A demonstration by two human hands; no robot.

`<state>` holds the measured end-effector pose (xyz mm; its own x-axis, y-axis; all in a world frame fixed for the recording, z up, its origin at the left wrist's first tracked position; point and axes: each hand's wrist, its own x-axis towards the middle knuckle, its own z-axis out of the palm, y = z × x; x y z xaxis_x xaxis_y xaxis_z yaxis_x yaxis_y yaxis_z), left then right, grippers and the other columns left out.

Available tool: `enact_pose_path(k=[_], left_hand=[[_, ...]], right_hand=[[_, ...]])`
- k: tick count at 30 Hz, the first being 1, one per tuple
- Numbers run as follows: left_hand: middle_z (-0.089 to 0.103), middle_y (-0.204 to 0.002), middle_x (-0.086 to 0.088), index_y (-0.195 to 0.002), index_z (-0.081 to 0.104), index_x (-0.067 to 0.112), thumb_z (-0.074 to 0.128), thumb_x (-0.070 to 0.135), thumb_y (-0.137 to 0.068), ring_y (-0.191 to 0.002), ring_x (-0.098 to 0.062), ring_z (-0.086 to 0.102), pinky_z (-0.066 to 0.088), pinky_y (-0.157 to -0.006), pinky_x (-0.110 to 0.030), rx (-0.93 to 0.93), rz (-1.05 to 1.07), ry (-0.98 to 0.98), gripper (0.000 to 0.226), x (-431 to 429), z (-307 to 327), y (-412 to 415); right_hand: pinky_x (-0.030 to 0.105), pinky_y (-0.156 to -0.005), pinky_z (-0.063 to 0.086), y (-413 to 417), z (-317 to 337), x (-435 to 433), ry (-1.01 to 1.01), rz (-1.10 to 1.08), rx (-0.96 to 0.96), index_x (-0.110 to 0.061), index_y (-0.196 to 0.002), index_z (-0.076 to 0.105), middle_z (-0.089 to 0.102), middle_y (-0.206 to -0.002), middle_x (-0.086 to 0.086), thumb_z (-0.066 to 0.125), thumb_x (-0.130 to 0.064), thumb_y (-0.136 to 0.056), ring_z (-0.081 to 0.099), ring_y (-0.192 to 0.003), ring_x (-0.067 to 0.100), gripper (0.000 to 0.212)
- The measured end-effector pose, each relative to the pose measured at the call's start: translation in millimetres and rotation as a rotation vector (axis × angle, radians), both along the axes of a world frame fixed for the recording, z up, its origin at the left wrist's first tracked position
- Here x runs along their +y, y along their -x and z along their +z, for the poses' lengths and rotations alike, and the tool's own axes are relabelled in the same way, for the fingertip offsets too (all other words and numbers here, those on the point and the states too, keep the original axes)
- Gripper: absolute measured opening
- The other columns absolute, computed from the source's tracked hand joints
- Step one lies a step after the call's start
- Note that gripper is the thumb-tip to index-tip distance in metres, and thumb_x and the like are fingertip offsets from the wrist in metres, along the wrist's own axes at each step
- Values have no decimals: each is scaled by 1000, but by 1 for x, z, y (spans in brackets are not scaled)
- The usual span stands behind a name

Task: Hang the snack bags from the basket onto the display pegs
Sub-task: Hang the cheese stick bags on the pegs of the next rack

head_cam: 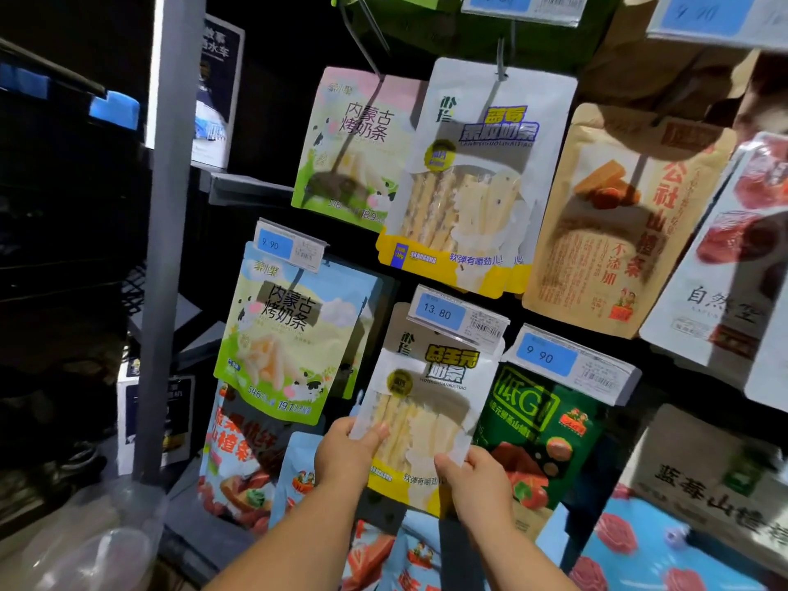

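Milk-stick bag (426,403) is directly below the 13.80 price tag (458,315), with its top end up at the tag. Long axis near vertical, top leaning slightly right, printed face out, yellow band at the bottom. Clear window shows pale sticks inside, lying lengthwise.

Left hand (347,456) pinches the lower left edge, thumb on the front. Right hand (477,484) pinches the lower right edge the same way. Can't tell if the hang hole is on a peg; the tag covers that area.

Counts:
- One similar white/yellow bag (482,177) above the tag.
- Two pastel cow bags: lower cow bag (294,334) left of the tag, upper cow bag (354,151) up-left.
- One green bag (537,428) down-right.
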<state>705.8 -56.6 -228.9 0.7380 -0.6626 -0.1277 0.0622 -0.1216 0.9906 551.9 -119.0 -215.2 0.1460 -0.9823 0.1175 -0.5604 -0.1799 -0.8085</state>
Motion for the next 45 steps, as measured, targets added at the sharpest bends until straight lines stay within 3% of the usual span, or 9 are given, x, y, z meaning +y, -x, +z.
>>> enact_pose_path(k=[4,9,12,22,24,29,34,39,45], left_hand=[[66,-96,-3,-99,57,20,71,41,-86,-80,-24,59,44,-67,-32,-60,61,-55,29,-3,-4,-3],[55,-126,-6,-134,46,15,74,40,-83,-115,-31,51,42,-82,-39,-174,172,-57,63,-4,-2,0],[56,-112,-3,-129,43,16,70,38,-86,-106,-29,53,42,-78,-38,-267,146,-29,56,1,11,14],[54,-62,6,-96,46,29,66,34,-88,-73,-25,60,44,-64,-34,-546,-323,138,22,-2,44,128],[54,-61,5,-91,46,30,67,31,-87,-71,-25,59,43,-64,-34,-563,-422,171,21,-10,48,169],[51,-59,6,-79,46,31,66,28,-88,-71,-24,58,43,-67,-33,-554,-819,152,22,-20,46,284],[63,-74,-7,-71,50,32,66,23,-85,-84,-30,64,45,-72,-31,-582,-1096,198,23,-20,63,403],[46,-60,10,-68,49,32,67,24,-85,-80,-28,59,40,-65,-30,-688,-1288,227,26,-12,73,511],[49,-68,12,-81,54,29,66,30,-88,-78,-15,52,37,-69,-24,-827,-1507,268,14,6,61,629]], right_hand=[[29,-60,42,-3,-3,-1,6,13,47,-17,-81,64,65,-75,-4,72,-36,-87,58,-71,15,22],[31,-54,32,-3,-2,4,0,-24,4,-14,-65,48,51,-59,1,75,-32,-84,46,-58,15,38],[27,-56,42,7,2,10,-1,-33,-63,-18,-72,60,59,-65,-5,74,-32,-84,56,-65,14,24],[31,-75,51,136,37,40,67,-89,-161,-19,-74,68,65,-72,-8,72,-23,-88,62,-73,11,15],[37,-77,54,190,47,48,63,-122,-186,-17,-74,67,67,-71,-3,72,-18,-89,64,-73,16,16],[14,-56,47,318,70,81,81,-261,-224,-11,-78,65,65,-65,-7,67,-10,-92,63,-60,-1,15],[13,-45,42,433,81,102,134,-466,-252,-11,-78,65,62,-64,-2,67,-8,-92,61,-57,6,15],[26,-59,48,537,66,129,127,-667,-305,-15,-74,67,66,-65,0,70,-14,-90,64,-65,14,16],[29,-60,47,653,44,182,21,-841,-246,-12,-74,63,62,-61,2,69,-9,-91,54,-59,16,18]])
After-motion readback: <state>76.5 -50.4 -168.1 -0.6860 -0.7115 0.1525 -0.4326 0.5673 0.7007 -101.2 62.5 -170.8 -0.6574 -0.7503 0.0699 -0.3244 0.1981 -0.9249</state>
